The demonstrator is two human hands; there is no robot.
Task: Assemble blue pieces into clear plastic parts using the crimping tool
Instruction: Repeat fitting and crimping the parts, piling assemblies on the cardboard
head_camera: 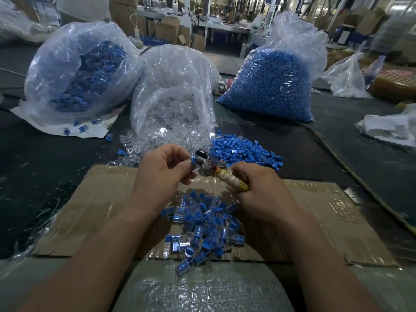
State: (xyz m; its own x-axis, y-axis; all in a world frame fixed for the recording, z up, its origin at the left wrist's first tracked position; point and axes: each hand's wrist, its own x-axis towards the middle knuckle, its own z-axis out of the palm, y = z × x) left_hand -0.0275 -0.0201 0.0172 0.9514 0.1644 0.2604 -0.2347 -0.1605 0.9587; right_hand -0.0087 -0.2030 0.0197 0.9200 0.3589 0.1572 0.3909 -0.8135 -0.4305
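Centrally, a small blue piece (193, 160) is pinched between the thumb and fingers (182, 165) of the left hand (162, 170), held right against the shiny metal head of the crimping tool (203, 164); whether a clear part already sits round the piece is too blurred to tell. The right hand (261, 190) grips the tool's handle, which is wrapped in white and yellow tape, with its fingers curled tightly round it. Just below both sets of fingers, a pile of joined blue-and-clear pieces (202, 228) lies on a flattened sheet of cardboard (101, 199) covered with shiny tape. Just beyond the right fingers sits a heap of loose blue pieces (243, 150) on the dark tabletop (33, 167). Beyond the left fingers, clear plastic parts (132, 143) spill from the mouth of an open clear bag (173, 70). Farther off, to the left of the fingers, a second clear bag (56, 64) holds blue-and-clear pieces and rests on a white sheet, with a few pieces scattered in front of it. Farther off to the right, a third bag (270, 86) bulges with blue pieces. At the far right edge of the tabletop lie crumpled plastic wrappings, and behind everything the background shows cardboard boxes and workbenches, blurred.
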